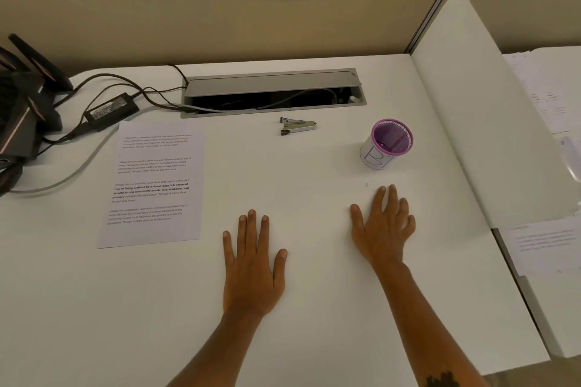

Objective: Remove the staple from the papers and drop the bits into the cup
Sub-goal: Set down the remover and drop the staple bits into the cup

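The printed papers (154, 182) lie flat on the white desk at the left. A small metal staple remover (297, 126) rests near the back of the desk, just in front of the cable tray. A purple mesh cup (387, 143) with a white label stands to the right of it. My left hand (253, 264) lies flat, palm down, on the desk centre, holding nothing. Palm down as well, my right hand (382, 225) rests below the cup with fingers spread and nothing in it. I cannot make out the staple.
An open grey cable tray (273, 94) is set into the desk at the back. A black power adapter (110, 110), cables and dark equipment (25, 104) sit at the far left. A white divider (478, 122) borders the right side, with more papers (547, 245) beyond it.
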Available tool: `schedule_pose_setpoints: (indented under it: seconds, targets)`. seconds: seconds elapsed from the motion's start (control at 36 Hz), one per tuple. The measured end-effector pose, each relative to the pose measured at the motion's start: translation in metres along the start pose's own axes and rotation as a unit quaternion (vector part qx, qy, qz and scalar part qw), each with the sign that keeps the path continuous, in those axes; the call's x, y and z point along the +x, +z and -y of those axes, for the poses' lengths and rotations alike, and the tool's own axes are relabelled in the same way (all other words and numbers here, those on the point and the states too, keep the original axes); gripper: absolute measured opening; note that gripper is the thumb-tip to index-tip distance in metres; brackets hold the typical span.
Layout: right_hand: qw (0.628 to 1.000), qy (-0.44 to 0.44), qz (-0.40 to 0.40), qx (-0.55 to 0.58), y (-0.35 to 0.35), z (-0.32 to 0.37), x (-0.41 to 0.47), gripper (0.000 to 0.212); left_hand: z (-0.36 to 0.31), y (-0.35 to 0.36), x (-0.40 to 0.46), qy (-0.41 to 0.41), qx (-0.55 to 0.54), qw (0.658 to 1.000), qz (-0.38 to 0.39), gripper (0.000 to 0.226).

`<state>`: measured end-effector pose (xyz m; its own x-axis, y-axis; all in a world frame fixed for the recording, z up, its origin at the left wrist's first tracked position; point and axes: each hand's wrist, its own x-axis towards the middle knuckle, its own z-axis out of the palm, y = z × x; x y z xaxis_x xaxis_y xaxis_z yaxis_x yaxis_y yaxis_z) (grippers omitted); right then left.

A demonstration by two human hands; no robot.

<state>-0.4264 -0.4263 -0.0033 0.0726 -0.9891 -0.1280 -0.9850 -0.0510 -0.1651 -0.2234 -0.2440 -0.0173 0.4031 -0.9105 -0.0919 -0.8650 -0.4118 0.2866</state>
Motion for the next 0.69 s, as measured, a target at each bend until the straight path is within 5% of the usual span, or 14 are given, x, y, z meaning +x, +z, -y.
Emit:
schedule_pose_setpoints:
  seconds: [0.25, 0.5, 0.69]
  targets:
    - [1.000, -0.014, 0.013, 0.024, -0.002, 0.015, 0.016, 0.071, -0.001, -0.001, 0.000, 0.000, -0.003, 1.000, -0.003, 0.074]
    - [0.974, 0.058, -0.115, 0.188, -0.006, 0.005, 0.031, 0.043, -0.001, -0.001, -0.001, 0.001, -0.005, 1.000, -0.005, 0.074]
    - [0.962, 0.066, -0.135, 0.229, -0.007, 0.014, 0.043, 0.028, -0.001, -0.001, 0.000, 0.000, -0.004, 1.000, -0.004, 0.074]
